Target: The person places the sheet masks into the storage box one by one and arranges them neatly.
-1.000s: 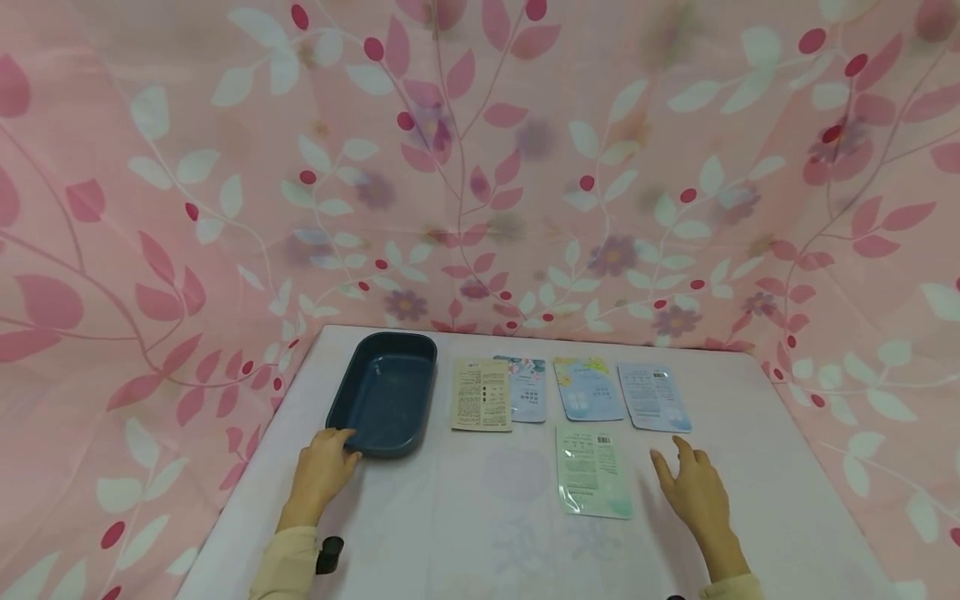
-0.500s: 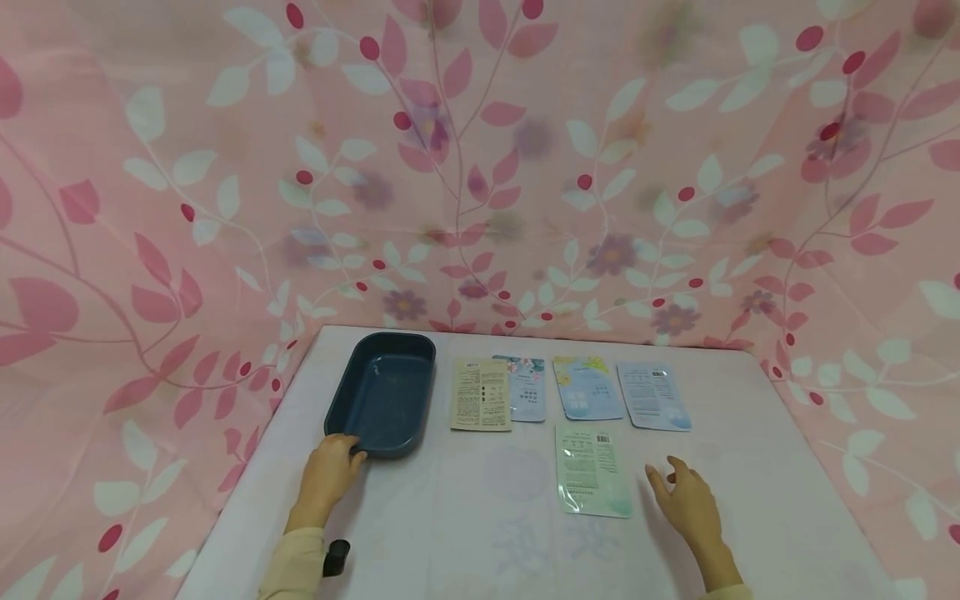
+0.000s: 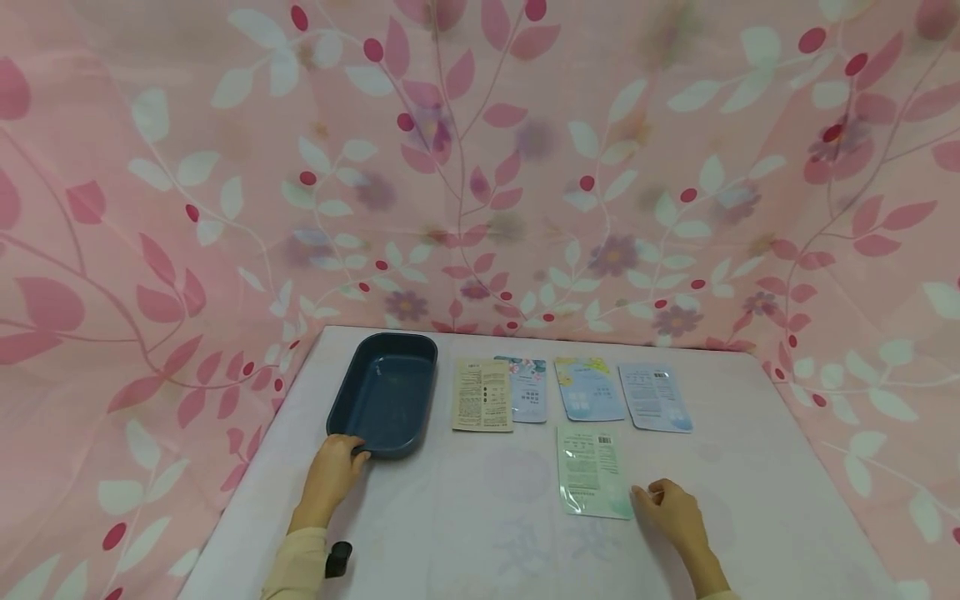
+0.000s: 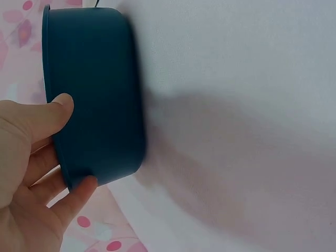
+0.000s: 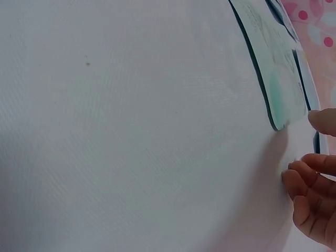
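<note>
- The right hand (image 3: 671,512) hovers low over the white cloth-covered surface (image 3: 450,542), its fingers loosely bent and holding nothing, the thumb apart from them.
- The pale green, flat, rectangular glossy packet (image 3: 592,472) lies just beside those fingertips, to their left; no contact shows. It looks light and pliable, and its shiny film is likely slippery. A dark line under one long edge in the right wrist view may be shadow below a slightly raised rim; that edge, or the near right corner, seems the best place to pinch.
- The left hand (image 3: 330,475) grasps the near left corner of the basin, thumb on the outer wall, other fingers around the rim.
- The dark blue, deep rectangular basin (image 3: 386,400) with rounded corners stands at the left of the surface. It appears stiff and smooth, probably plastic; the rim gives a sure grip.
- Beyond the green packet, a beige printed packet (image 3: 482,395) overlaps a blue floral packet (image 3: 528,398); a yellow-and-blue packet (image 3: 589,396) and a pale blue packet (image 3: 655,398) lie to their right. All look thin and bendable, best taken by an edge.
</note>
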A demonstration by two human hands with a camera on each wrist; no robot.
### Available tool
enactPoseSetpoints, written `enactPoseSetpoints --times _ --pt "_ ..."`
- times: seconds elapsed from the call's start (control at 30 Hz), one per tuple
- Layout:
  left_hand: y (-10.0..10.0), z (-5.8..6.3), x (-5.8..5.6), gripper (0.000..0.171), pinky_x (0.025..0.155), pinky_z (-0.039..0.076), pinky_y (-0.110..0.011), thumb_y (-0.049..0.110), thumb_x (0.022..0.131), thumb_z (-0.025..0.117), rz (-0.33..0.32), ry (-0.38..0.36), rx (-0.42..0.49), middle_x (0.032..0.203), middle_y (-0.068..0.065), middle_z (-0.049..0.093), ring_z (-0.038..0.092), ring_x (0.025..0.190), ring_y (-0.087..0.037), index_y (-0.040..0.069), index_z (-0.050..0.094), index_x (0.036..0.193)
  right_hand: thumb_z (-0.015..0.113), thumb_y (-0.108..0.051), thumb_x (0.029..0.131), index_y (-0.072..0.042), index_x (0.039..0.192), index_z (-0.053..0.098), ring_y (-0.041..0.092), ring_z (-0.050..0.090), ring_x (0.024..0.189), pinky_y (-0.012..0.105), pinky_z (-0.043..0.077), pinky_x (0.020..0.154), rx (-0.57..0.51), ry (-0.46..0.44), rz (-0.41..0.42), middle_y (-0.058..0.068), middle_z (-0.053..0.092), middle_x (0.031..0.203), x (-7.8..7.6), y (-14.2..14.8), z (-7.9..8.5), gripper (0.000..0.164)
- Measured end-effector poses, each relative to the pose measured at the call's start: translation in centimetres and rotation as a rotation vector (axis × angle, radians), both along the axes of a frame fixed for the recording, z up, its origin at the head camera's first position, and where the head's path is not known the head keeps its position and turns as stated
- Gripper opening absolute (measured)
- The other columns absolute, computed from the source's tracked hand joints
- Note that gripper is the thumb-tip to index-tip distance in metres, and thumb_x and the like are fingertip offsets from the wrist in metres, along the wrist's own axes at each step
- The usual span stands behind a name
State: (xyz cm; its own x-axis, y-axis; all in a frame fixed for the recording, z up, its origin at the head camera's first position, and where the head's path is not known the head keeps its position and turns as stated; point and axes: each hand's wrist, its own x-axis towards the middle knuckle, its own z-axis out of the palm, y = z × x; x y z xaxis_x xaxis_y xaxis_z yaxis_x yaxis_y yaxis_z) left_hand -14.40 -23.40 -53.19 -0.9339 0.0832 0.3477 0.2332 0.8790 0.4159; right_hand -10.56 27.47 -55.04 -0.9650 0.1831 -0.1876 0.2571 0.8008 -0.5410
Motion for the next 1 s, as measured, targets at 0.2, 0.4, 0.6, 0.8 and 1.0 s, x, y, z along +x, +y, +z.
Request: enactPoseSetpoints --times 0.2,0.4,0.6,0.8,1.0 --pt "0.1 -0.1 -0.1 0.015 0.081 0.047 -0.052 -0.001 0.074 0.073 0.012 -0.027 -0.004 0.087 -0.021 0.066 0.058 0.090 -0.040 -0.006 0.068 0.087 0.063 -0.029 0.084 0.013 0.097 0.058 0.022 0.055 0.069 0.039 0.047 0.063 -0.021 -0.028 -0.025 0.011 0.060 0.077 0.3 -0.9 0.0 0.044" --pt "0.3 -0.1 -0.1 0.015 0.082 0.048 -0.049 0.001 0.074 0.075 0.023 -0.008 -0.026 0.087 -0.019 0.067 0.059 0.090 -0.037 -0.005 0.069 0.087 0.068 -0.032 0.081 0.014 0.097 0.057 0.022 0.058 0.067 0.039 0.049 0.061 -0.008 0.004 -0.052 0.011 0.062 0.075 0.5 -1.9 -0.4 0.049" --pt "0.2 -0.6 -0.2 0.015 0.087 0.043 -0.056 0.001 0.071 0.076 0.024 0.051 -0.049 0.084 -0.019 0.068 0.060 0.086 -0.039 -0.005 0.069 0.084 0.072 -0.038 0.078 0.015 0.101 0.055 0.025 0.057 0.070 0.041 0.049 0.063 0.034 0.010 -0.058 0.016 0.061 0.080 0.5 -2.8 -1.0 0.061" --pt "0.3 -0.6 -0.2 0.015 0.097 0.034 -0.061 -0.001 0.072 0.075 0.017 0.042 -0.046 0.084 -0.021 0.068 0.061 0.087 -0.040 -0.007 0.069 0.084 0.074 -0.037 0.076 0.015 0.103 0.055 0.029 0.058 0.075 0.044 0.049 0.067 0.046 0.022 -0.062 0.020 0.061 0.084 0.7 -3.4 -1.2 0.062" --pt "0.3 -0.6 -0.3 0.015 0.097 0.039 -0.054 -0.004 0.071 0.075 0.002 0.046 -0.016 0.083 -0.022 0.067 0.062 0.085 -0.039 -0.008 0.068 0.084 0.075 -0.039 0.075 0.015 0.101 0.056 0.027 0.058 0.072 0.043 0.049 0.066 0.046 0.022 -0.083 0.018 0.061 0.081 0.9 -4.0 -1.4 0.063"
